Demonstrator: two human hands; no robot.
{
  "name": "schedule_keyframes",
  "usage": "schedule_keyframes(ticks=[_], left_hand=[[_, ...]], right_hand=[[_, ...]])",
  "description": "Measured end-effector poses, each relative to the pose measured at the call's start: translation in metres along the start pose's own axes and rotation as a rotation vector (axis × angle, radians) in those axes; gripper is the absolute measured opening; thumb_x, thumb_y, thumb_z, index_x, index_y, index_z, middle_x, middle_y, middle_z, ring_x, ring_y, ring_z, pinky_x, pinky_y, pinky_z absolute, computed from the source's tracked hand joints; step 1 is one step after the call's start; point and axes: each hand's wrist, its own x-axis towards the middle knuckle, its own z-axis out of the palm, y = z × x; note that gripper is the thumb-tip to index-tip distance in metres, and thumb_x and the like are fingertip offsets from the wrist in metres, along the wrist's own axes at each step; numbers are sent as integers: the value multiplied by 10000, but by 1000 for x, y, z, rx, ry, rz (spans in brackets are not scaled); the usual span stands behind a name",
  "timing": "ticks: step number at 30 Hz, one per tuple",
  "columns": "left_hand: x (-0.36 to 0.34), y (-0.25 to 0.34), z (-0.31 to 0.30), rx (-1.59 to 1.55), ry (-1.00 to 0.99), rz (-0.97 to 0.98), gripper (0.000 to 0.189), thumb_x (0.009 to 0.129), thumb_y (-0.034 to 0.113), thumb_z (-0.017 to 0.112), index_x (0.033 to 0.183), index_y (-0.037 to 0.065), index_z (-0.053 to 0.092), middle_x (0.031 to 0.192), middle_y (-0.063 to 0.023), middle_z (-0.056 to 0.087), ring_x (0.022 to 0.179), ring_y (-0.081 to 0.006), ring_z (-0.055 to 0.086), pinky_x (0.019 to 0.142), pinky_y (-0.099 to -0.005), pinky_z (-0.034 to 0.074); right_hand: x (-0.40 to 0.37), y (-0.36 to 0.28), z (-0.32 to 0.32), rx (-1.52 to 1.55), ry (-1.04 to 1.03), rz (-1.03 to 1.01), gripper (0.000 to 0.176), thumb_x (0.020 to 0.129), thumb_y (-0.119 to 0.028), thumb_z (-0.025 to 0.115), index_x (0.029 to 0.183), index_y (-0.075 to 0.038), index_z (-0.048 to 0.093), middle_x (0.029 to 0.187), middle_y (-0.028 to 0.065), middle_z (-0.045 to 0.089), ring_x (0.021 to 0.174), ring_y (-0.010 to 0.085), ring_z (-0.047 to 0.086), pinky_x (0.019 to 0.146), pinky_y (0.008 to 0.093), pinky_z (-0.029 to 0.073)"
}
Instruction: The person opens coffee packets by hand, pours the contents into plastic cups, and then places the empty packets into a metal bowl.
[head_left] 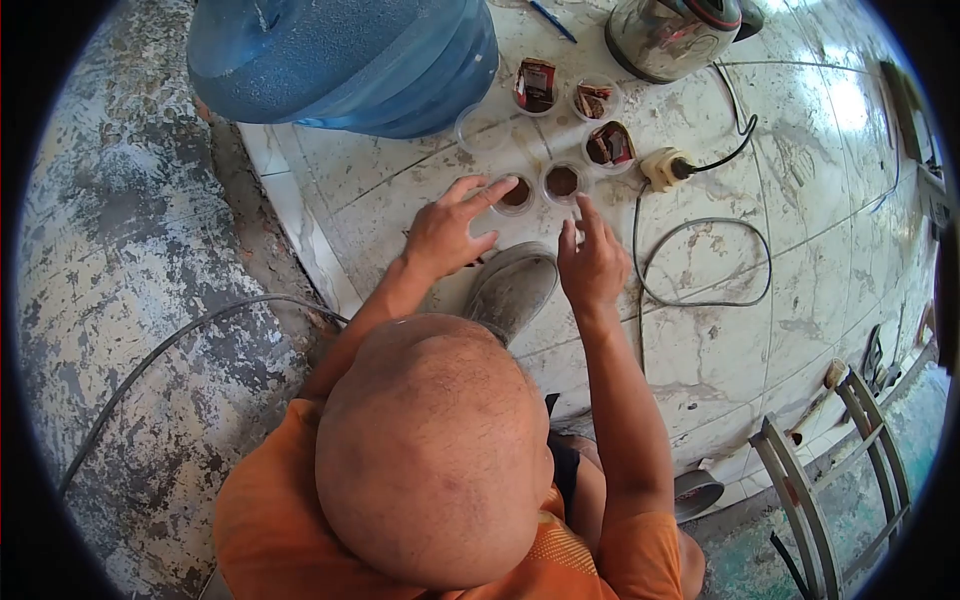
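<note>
My left hand (450, 232) has its fingers spread, with a fingertip over the rim of a clear plastic cup (516, 208) that has brown powder at its bottom. Beside that cup, to the right, stands another clear cup of brown powder (562, 181). My right hand (597, 262) lies just below it, fingers stretched toward its near rim and holding nothing visible. Farther back, three cups contain torn dark red sachets: one at the back (536, 86), one to its right (596, 99) and one nearer (609, 146). A clear cup without powder (481, 130) stands at the left.
A large blue water bottle (350, 65) lies at the back left. An electric kettle (670, 40) stands at the back right, near a socket with a plug (668, 169) and a looped cable (706, 303). A blue pen (552, 20) and a shoe (513, 290) are on the tiles.
</note>
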Motion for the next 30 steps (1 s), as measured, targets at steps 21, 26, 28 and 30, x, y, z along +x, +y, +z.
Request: schedule_keyframes(ticks=[21,26,28,30], left_hand=[[119,52,-46,139,28,44,351,904,231,711,1216,75,740,975,-222,749,941,-379,741,853,-476,579],[140,52,-25,388,-108,-18,333,902,224,689,1195,80,751,1025,-234,748,972,-428,727,886,-507,582],[142,57,-23,404,-106,-3,227,874,141,653,1053,56,764,1001,-239,750,958,-427,735,852,-505,590],[142,56,-23,423,-101,6,173,847,57,618,911,33,777,978,-245,752,944,-425,743,818,-503,598]], right_hand=[[1,9,-38,467,179,503,393,888,-11,665,1279,-53,647,1054,126,712,640,155,654,627,306,537],[-6,23,-42,497,177,537,376,956,-21,626,1330,-51,611,1054,72,687,676,78,595,604,245,492],[-5,28,-39,508,184,531,378,958,-21,626,1334,-52,609,1057,69,684,678,79,594,605,245,492],[-6,28,-37,524,187,522,380,960,-22,627,1338,-53,607,1060,67,681,680,79,593,605,246,491]])
